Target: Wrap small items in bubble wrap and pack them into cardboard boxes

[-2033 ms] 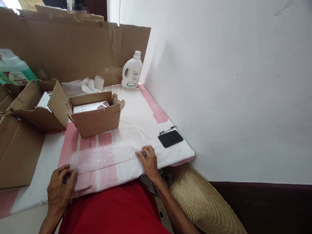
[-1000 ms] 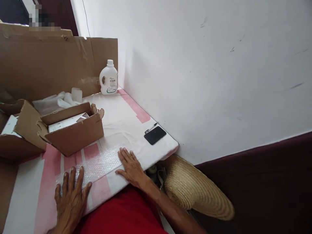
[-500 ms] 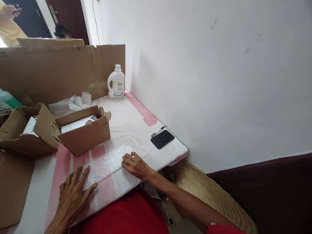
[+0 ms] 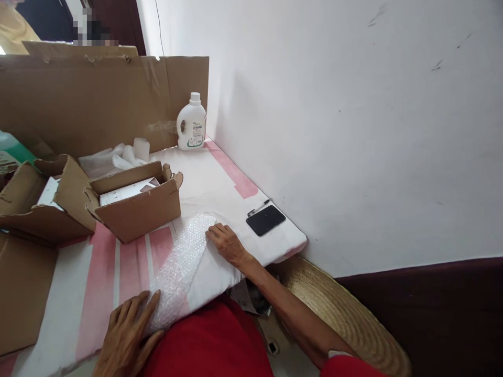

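Observation:
A strip of clear bubble wrap (image 4: 178,264) lies slantwise on the white and pink tablecloth, its lower end at the table's front edge. My left hand (image 4: 128,330) rests at that lower end, fingers stretched out and thumb apart, touching the wrap's left side. At the far upper end, my right hand (image 4: 227,242) has its fingers bent and pressed together on the wrap's right corner. The fingertips there are partly hidden. Just behind the wrap stands an open cardboard box (image 4: 139,214) with white cartons inside.
A black phone (image 4: 266,220) and a pen (image 4: 259,208) lie right of my right hand. Farther back stand a white jug (image 4: 192,123) and a cardboard panel (image 4: 118,99). More cardboard boxes (image 4: 74,207) fill the left side. A white wall (image 4: 353,157) bounds the right.
The bubble wrap has turned steeper, its lower end coming toward me. My left hand has moved down and right with it; my right hand has shifted slightly up and right. The view has tilted a little.

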A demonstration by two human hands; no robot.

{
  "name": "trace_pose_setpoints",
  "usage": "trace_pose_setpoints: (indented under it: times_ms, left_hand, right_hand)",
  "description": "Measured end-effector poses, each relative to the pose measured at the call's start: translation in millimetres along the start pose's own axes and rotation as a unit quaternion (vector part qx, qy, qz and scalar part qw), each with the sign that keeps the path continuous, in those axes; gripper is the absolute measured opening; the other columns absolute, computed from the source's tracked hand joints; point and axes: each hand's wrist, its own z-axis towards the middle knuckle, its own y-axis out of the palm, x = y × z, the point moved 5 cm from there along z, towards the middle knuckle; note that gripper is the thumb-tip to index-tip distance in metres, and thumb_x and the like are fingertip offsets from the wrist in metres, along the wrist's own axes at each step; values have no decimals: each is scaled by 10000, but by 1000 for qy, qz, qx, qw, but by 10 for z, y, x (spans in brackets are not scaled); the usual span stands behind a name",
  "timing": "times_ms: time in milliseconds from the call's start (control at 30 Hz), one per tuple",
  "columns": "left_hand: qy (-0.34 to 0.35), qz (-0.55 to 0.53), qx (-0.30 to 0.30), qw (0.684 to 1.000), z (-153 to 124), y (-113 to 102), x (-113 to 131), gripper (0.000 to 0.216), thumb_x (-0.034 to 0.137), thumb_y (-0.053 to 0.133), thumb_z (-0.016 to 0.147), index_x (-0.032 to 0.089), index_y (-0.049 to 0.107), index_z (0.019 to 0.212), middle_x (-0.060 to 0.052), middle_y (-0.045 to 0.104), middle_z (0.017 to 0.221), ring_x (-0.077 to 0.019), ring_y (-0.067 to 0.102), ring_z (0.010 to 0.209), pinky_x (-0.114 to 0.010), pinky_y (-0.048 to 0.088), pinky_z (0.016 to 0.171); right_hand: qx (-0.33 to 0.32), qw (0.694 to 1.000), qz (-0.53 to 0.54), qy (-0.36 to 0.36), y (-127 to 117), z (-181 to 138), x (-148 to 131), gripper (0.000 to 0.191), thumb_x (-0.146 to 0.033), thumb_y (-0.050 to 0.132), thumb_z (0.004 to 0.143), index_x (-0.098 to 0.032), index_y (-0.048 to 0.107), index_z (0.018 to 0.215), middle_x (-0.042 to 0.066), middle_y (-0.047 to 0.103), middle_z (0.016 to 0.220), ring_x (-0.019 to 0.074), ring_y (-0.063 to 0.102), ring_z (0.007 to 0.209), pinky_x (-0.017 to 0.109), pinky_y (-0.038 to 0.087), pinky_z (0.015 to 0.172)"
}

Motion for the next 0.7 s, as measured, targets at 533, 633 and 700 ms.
trace_pose_setpoints:
  times_ms: [533,633,700]
  left_hand:
    - [95,-12,62,993,-71,-66,25,374,116,513,905,273,668,1207,-56,726,1158,-193,649,1072,-319,454,917]
    - [91,-46,79,992,94,-223,73,307,101,526,910,241,670,1142,-68,724,1129,-189,652,1051,-322,461,916]
    - [92,-52,82,991,263,-358,137,255,118,519,928,235,674,1093,-64,728,1093,-185,659,995,-325,463,891]
  right_hand:
    - [41,994,90,47,-16,-43,-220,337,-66,526,919,-153,634,1226,150,649,1309,276,556,1250,421,473,1009]
    - [38,987,155,31,-212,-95,-378,487,-70,558,841,-154,588,1320,152,572,1426,293,470,1360,469,406,1106]
    - [9,975,223,3,-359,-165,-566,599,-99,602,780,-172,553,1372,129,552,1451,283,465,1363,461,380,1138]
